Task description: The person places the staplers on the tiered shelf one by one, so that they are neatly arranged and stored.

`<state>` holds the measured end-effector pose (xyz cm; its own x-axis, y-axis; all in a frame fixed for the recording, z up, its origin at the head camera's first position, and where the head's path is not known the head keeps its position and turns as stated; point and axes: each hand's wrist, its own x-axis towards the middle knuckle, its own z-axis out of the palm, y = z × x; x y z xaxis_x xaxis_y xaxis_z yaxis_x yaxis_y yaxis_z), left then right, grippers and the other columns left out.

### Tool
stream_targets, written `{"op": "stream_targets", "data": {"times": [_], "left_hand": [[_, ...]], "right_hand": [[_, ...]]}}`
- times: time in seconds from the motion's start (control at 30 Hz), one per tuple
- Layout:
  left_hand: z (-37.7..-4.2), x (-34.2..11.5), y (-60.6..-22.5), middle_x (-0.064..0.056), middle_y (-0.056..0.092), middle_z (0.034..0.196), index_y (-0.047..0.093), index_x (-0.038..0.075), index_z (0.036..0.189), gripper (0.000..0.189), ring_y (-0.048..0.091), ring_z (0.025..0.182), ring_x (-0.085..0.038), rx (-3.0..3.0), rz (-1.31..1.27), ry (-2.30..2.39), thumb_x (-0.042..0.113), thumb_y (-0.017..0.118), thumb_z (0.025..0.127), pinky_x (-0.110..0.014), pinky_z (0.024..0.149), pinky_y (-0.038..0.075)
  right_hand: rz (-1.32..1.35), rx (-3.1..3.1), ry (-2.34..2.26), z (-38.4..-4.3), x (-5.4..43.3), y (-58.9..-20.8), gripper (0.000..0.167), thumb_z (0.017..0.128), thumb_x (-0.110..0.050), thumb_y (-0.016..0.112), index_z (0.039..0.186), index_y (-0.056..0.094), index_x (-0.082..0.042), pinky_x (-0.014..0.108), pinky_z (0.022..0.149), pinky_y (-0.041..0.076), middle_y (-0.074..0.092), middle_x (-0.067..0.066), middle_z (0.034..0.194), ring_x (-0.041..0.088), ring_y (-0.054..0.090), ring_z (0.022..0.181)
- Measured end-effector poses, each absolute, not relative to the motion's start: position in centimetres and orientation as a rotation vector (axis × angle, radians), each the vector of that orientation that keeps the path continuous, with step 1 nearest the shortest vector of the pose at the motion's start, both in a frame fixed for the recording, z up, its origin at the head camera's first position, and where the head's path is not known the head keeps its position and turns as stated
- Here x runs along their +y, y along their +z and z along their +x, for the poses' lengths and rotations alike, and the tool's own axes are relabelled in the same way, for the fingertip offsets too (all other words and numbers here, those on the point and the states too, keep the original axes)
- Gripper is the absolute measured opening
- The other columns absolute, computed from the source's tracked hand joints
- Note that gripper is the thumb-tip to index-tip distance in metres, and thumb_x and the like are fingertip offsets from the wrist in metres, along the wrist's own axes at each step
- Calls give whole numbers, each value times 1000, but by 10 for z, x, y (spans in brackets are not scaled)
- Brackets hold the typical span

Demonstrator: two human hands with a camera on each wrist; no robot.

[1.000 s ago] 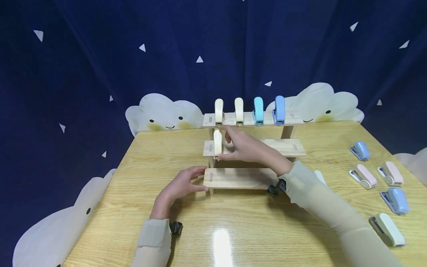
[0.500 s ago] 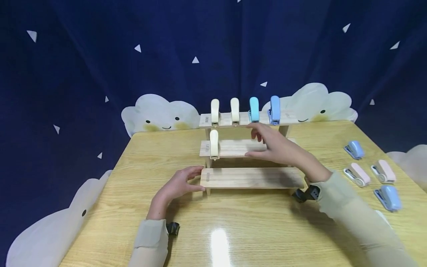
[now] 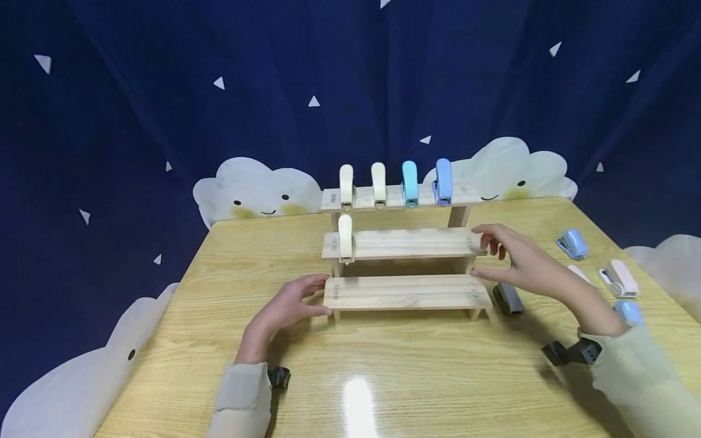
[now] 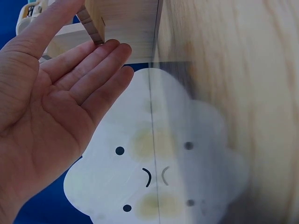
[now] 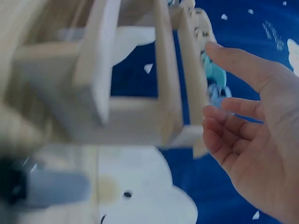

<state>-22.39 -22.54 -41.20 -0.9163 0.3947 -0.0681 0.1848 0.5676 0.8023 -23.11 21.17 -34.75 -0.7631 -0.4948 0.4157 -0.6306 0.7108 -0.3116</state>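
I list: wooden rack [image 3: 405, 243] on table [image 3: 263, 249], left hand [image 3: 290, 302] straight-fingered against its lowest board [image 3: 408, 293], right hand's [image 3: 520, 261] fingers slack, empty; grey stapler [image 3: 509, 298] beside rack, probably light, stiff, smooth, best pinched across its sides.

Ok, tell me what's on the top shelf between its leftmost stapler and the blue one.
In the head view, a cream stapler and then a turquoise stapler are there on the top shelf.
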Motion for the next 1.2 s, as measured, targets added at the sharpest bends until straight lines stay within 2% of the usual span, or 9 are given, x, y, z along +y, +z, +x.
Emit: {"op": "stream_targets", "data": {"times": [0.23, 0.4, 0.57, 0.73, 0.93, 1.2], "left_hand": [[-223, -228, -416, -15, 48, 149, 42, 8, 147, 77, 48, 137, -34, 2561, 479, 1275, 23, 80, 82, -48, 115, 40], [-224, -228, -418, -15, 48, 150, 41, 8, 148, 78, 48, 137, -35, 2566, 475, 1271, 25, 80, 82, -48, 115, 40], [-225, -229, -419, -16, 47, 150, 41, 7, 148, 79, 48, 137, -35, 2563, 484, 1265, 25, 79, 82, -48, 115, 40], [-225, -228, -417, -16, 47, 150, 41, 8, 148, 78, 47, 137, -35, 2552, 488, 1275, 24, 79, 82, -48, 115, 40], [-225, -227, -413, -17, 47, 149, 40, 6, 148, 78, 47, 137, -35, 2555, 502, 1266, 23, 79, 82, -48, 115, 40], [-226, -227, -413, -17, 47, 149, 40, 6, 148, 78, 48, 137, -35, 2555, 513, 1263, 23, 79, 82, -48, 115, 40]], "right_hand": [[836, -2697, 585, -226, 241, -372, 63, 76, -19, 84, 128, 53, -1, 20, 60, 45, 55, -5, 93, -4, 44, 78], [833, -2725, 518, -225, 259, -385, 62, 73, -17, 86, 124, 55, -1, 24, 62, 47, 57, -2, 93, 0, 46, 80], [802, -2781, 463, -223, 271, -396, 65, 71, -24, 88, 124, 56, -5, 21, 60, 45, 59, -1, 95, 6, 52, 79], [796, -2818, 415, -222, 280, -407, 69, 69, -33, 89, 123, 56, -7, 19, 58, 43, 58, -4, 95, 4, 53, 77], [849, -2810, 540, -221, 283, -416, 68, 68, -25, 89, 123, 56, -5, 20, 59, 47, 55, -5, 93, 1, 50, 80], [883, -2757, 571, -221, 284, -422, 64, 66, -19, 90, 118, 58, -2, 19, 57, 45, 54, -8, 86, -3, 47, 76]]}}
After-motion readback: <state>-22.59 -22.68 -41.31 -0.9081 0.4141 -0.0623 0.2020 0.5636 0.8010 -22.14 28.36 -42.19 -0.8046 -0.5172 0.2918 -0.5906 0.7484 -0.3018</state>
